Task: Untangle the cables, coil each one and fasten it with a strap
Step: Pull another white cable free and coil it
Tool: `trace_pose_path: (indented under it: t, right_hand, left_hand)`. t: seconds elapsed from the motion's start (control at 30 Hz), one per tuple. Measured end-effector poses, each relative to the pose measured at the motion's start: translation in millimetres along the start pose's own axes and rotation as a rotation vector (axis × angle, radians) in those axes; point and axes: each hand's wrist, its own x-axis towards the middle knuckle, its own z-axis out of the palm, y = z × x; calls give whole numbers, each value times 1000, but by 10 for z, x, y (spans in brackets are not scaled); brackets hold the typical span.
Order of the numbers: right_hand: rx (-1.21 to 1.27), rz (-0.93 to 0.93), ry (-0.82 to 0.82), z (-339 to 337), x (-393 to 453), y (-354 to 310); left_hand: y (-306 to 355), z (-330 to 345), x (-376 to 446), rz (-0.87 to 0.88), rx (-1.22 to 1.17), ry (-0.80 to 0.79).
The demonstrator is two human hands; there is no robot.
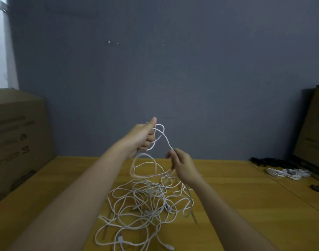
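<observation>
Tangle (146,201) of thin white cable sprawls lower centre on table (236,205), limp, light, snag-prone; left hand (144,137) grips raised loops at centre, right hand (182,163) pinches a strand just beside; best taken near a free end.

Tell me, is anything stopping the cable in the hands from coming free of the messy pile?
Yes. The white cable, held by the left hand and pinched by the right hand, hangs into the tangled pile on the table, where other loops cross it.
</observation>
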Motion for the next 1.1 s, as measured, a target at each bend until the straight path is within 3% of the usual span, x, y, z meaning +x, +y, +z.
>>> trace_pose_path:
  t: [0.17,0.23,0.4,0.5,0.6,0.67,0.73,0.87,0.97,1.1]
  right_hand:
    - [133,-64,429,-246,311,-256]
    - [147,-90,485,-228,397,-394]
    - [-182,21,88,154,284,-142]
    - [-120,18,-53,407,68,74]
    - [-182,6,-194,548,-53,217]
    - [-285,-32,-202,585,-146,266]
    - [-420,-130,-191,611,-194,273]
    - [-838,-498,-78,556,-247,141]
    - [-838,-652,115,421,-238,111]
    - [-755,-575,190,91,-101,136]
  left_hand:
    - [57,-91,-185,-124,30,-347]
    - [51,14,-238,-92,20,-453]
    - [135,151,-243,-6,-259,-391]
    - [75,112,-148,-70,-308,-246]
    - [4,33,-62,-68,-266,-51]
    - [-51,1,-9,-26,-229,83]
    - [-156,6,100,55,-94,204]
    - [-344,56,233,251,445,331]
    - [-498,68,258,244,751,170]
    - [-644,129,242,44,877,-166]
